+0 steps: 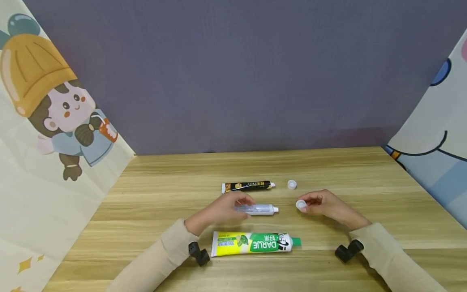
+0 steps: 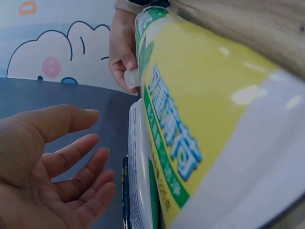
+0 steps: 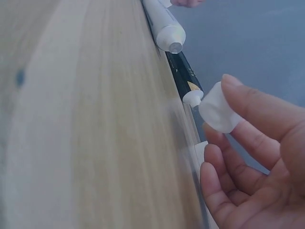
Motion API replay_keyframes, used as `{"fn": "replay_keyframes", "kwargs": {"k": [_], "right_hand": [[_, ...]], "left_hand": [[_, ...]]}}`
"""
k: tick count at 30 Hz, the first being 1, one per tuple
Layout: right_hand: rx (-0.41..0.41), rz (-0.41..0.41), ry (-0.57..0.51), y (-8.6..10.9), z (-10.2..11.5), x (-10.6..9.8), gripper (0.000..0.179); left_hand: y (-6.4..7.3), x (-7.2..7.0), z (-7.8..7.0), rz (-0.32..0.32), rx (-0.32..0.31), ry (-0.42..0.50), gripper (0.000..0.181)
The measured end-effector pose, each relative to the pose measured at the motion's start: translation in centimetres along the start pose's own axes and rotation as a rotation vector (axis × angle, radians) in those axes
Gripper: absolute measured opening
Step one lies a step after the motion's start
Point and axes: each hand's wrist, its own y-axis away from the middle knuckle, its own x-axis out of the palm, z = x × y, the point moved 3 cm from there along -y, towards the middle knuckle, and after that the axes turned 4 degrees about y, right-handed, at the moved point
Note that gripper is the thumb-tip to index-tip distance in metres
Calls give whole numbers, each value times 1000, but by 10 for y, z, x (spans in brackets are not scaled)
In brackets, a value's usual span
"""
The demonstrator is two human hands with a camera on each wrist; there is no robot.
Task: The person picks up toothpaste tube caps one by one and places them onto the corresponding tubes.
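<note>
White plastic: a small cap [image 1: 300, 204] pinched between thumb and forefinger of the right hand [image 1: 322, 206], remaining fingers loosely bent. Left hand [image 1: 230, 207] with thumb and fingers parted and curved, over the tail of the white tube [image 1: 260, 209]; whether skin touches tube, I can't fairly tell. Tube lies on the wooden table [image 1: 164, 186], nozzle toward the right hand, cap off.

Around it: black tube [image 1: 248, 186] just beyond, uncapped, a second white cap [image 1: 292, 184] off its nozzle end. Yellow-green tube [image 1: 251, 243] on the near side, green cap on, its length lying across the gap between the forearms.

Left wrist view shows the gap between thumb and fingers, which the head view hides; there the yellow-green tube blocks much of the white one. Right wrist view gives the white tube's bare nozzle end-on.

Wood shows between that nozzle and the pinched cap, and broadly to either side of the row. Grey panel [image 1: 233, 77] closes the far edge; printed side panels flank the table, well apart from both hands.
</note>
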Motion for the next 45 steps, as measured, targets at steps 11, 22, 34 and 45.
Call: {"fn": "replay_keyframes", "kwargs": {"k": [11, 22, 34, 45], "right_hand": [[-20, 19, -38, 1, 3, 2, 40], [-43, 23, -30, 1, 6, 2, 36], [-58, 27, -25, 0, 6, 3, 35], [-55, 25, -38, 1, 8, 4, 34]], "left_hand": [[-9, -3, 11, -2, -27, -23, 34], [-13, 1, 24, -5, -46, -45, 36], [-15, 2, 24, 34, -107, -145, 46], [-15, 4, 20, 39, -87, -198, 44]]}}
